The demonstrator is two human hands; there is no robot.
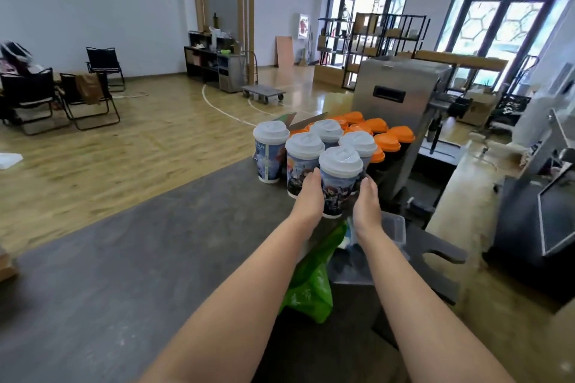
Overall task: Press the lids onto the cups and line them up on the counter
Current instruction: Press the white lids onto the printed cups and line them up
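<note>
Several printed paper cups with white lids stand grouped on the dark counter (124, 274). The nearest cup (339, 186) has a white lid (340, 162) on it. My left hand (309, 196) lies against its left side and my right hand (365, 202) against its right side, fingers straight along the cup wall. Other lidded cups stand behind it: one at the far left (270, 149), one beside my left hand (303, 158), and more behind (357, 144). Whether the nearest cup rests on the counter or is lifted is unclear.
Dark cups with orange lids (385, 141) stand in rows behind the white ones. A steel machine (401, 93) rises at the right. A green plastic bag (314, 277) and a clear plastic container (393, 227) lie under my forearms. The counter's far edge drops to a wooden floor.
</note>
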